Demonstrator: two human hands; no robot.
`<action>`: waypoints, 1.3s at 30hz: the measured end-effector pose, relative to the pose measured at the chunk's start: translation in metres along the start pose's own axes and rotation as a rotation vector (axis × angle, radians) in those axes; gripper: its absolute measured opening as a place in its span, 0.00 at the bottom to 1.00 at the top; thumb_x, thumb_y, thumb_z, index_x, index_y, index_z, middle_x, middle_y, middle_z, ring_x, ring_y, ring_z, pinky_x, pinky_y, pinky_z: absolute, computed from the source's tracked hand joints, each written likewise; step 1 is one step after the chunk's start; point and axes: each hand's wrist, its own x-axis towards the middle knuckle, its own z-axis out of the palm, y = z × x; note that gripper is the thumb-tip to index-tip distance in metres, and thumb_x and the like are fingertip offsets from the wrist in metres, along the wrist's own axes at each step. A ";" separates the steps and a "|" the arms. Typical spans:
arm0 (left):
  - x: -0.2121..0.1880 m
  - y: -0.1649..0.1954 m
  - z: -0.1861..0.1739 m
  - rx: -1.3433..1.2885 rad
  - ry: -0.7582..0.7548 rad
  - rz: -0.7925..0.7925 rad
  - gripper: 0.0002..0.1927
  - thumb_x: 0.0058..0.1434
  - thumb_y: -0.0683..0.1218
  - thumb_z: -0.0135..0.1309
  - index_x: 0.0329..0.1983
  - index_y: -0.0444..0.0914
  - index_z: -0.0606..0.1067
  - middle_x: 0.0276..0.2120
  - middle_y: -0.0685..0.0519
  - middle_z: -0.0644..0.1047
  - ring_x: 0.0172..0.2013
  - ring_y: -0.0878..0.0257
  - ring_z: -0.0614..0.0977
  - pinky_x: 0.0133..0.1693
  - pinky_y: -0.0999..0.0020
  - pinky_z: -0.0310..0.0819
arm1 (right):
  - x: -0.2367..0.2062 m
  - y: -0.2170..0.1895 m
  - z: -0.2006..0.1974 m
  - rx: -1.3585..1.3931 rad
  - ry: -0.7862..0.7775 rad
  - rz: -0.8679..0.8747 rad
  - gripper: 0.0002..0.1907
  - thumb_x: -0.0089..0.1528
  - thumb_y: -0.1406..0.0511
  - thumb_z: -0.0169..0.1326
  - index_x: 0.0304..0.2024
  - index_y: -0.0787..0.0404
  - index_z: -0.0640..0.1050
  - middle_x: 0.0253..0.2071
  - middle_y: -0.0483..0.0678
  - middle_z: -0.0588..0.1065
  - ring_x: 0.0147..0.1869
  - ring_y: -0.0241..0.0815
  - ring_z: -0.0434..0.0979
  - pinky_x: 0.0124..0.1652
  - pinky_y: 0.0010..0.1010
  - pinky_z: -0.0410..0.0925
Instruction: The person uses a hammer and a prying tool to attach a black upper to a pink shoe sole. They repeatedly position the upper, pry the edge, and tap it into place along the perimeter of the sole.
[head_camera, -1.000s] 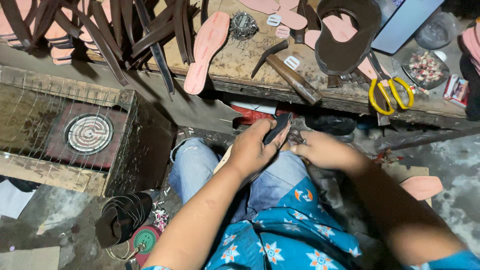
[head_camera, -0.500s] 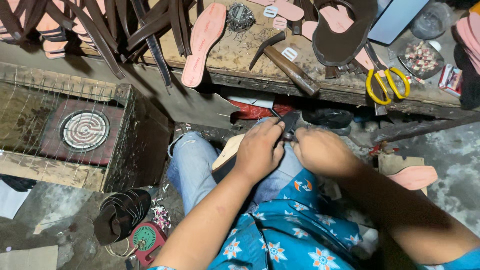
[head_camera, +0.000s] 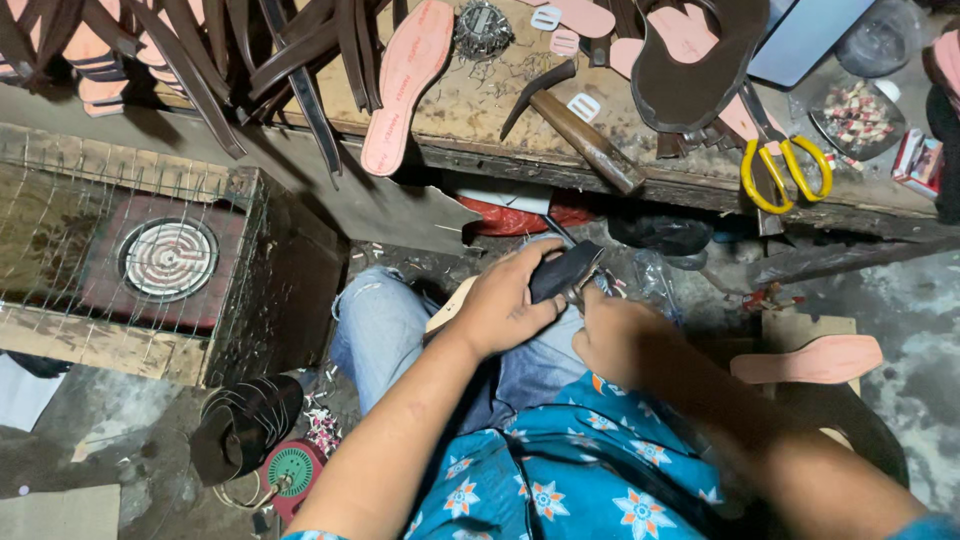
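While left hand (head_camera: 505, 305) fingers clamp dark strap (head_camera: 565, 270), right hand (head_camera: 620, 335) touches.

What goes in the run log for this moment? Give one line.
left hand: grips dark sandal piece | right hand: works its edge over lap | bench: hammer, yellow scissors

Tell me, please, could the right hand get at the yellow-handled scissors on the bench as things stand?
Probably yes. The scissors lie uncovered near the bench's front edge, up and to the right of the right hand, with open space between. That hand is busy on the dark strap, which it would need to release.
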 end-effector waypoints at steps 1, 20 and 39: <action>0.002 -0.004 0.000 -0.027 0.048 0.164 0.29 0.55 0.47 0.59 0.60 0.34 0.72 0.48 0.39 0.79 0.48 0.43 0.80 0.48 0.57 0.74 | 0.000 0.000 0.000 0.022 -0.029 -0.027 0.20 0.57 0.59 0.54 0.43 0.69 0.69 0.30 0.63 0.77 0.39 0.63 0.80 0.42 0.51 0.72; -0.009 0.011 0.035 0.471 0.192 0.149 0.27 0.59 0.49 0.57 0.59 0.33 0.68 0.50 0.41 0.76 0.51 0.44 0.77 0.49 0.52 0.67 | -0.004 0.026 -0.008 -0.180 0.042 -0.025 0.14 0.60 0.62 0.52 0.43 0.65 0.74 0.39 0.62 0.78 0.49 0.63 0.78 0.51 0.51 0.69; 0.009 0.001 0.026 0.184 0.099 -0.101 0.16 0.69 0.53 0.47 0.51 0.41 0.77 0.46 0.46 0.81 0.49 0.46 0.80 0.51 0.50 0.71 | -0.001 0.010 0.011 -0.016 0.157 -0.102 0.15 0.56 0.63 0.54 0.39 0.68 0.70 0.30 0.64 0.76 0.39 0.66 0.78 0.42 0.54 0.70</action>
